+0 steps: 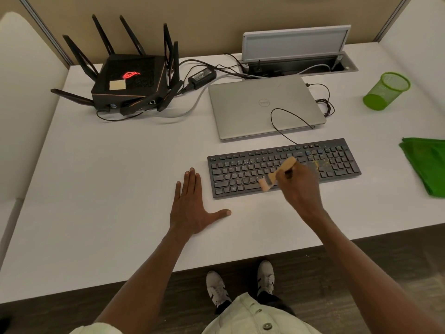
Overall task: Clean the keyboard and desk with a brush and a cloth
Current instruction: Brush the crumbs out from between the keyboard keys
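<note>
The small wooden brush [277,173] is gripped by the right hand [299,186]; yellow crumbs [321,162] should be swept off the black keyboard [284,167] lightly, left hand [192,208] flat on the white bench [108,189].

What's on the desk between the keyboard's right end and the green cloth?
Nothing: in the head view, only bare white desk separates the keyboard from the green cloth. The yellowish crumbs lie on the keys, not in that gap.

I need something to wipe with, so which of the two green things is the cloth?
The flat folded green cloth at the desk's right edge; the other, the green mesh cup, stands farther back.
</note>
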`<state>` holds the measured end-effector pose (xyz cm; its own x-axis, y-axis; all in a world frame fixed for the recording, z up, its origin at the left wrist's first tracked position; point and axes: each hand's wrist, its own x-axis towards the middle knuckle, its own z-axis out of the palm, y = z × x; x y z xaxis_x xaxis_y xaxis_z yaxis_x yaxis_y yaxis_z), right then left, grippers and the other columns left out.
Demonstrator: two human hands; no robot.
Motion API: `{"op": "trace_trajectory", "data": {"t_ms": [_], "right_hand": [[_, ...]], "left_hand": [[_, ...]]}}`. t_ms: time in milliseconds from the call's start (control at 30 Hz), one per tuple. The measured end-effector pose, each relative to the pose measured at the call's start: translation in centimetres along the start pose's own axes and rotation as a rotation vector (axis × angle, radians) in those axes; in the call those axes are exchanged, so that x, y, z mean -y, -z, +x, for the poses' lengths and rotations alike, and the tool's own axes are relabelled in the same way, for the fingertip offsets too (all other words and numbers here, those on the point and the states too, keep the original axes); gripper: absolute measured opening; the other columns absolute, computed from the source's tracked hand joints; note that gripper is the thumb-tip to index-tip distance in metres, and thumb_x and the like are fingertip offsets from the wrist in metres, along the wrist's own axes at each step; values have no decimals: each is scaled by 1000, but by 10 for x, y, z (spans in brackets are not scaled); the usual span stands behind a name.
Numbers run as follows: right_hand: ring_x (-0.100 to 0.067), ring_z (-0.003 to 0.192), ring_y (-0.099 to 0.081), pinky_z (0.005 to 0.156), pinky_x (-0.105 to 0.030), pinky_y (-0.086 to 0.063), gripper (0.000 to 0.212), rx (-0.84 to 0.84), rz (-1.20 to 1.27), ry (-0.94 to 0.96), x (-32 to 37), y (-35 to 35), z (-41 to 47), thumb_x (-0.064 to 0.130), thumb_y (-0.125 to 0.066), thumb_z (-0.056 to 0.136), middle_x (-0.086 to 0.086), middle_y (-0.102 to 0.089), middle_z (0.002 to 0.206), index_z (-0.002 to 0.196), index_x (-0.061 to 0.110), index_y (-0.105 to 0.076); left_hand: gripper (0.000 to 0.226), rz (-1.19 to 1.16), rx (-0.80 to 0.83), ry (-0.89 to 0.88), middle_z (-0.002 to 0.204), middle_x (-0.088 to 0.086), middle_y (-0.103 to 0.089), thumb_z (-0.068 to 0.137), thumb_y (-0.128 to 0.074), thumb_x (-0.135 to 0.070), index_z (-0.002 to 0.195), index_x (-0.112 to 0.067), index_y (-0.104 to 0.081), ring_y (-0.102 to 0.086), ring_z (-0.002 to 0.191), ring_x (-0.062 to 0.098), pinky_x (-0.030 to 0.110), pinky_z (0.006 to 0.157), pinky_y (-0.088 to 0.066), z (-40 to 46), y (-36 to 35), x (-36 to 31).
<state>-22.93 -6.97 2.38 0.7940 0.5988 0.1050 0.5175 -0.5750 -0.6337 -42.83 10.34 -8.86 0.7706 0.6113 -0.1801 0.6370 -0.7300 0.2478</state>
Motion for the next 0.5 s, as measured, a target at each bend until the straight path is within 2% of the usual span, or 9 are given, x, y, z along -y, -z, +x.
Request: {"op": "trace_trajectory", "data": {"t_ms": [100, 200, 333, 500], "right_hand": [[-11, 35, -41, 42, -14, -35, 48, -81, -70, 32, -4, 8, 5, 16, -46, 103, -3, -50, 45, 56, 9, -50], [-6, 40, -44, 45, -14, -37, 36, -42, -16, 64, 8, 3, 11, 16, -49, 101, -1, -55, 52, 68, 5, -59], [0, 47, -48, 48, -10, -37, 20, 18, 29, 187, 23, -13, 16, 13, -54, 98, 3, -59, 61, 82, 9, -65], [-4, 44, -48, 43, -15, -35, 24, 88, -17, 174, 19, -25, 10, 13, -54, 98, 3, -56, 57, 78, 5, -63]], "left_hand": [[148, -10, -11, -2, 168, 8, 24, 59, -20, -110, 161, -7, 11, 23, 155, 19, 43, 127, 9, 0, -1, 0], [148, -21, -19, -8, 168, 8, 23, 60, -22, -110, 161, -6, 9, 23, 155, 19, 42, 127, 9, 0, -1, 1], [149, -15, -14, -7, 168, 8, 24, 59, -20, -110, 161, -6, 9, 24, 154, 19, 41, 126, 11, 0, 0, 0], [149, -6, -11, 3, 168, 8, 24, 58, -16, -111, 161, -6, 10, 24, 155, 19, 42, 127, 10, 0, -1, 0]]}}
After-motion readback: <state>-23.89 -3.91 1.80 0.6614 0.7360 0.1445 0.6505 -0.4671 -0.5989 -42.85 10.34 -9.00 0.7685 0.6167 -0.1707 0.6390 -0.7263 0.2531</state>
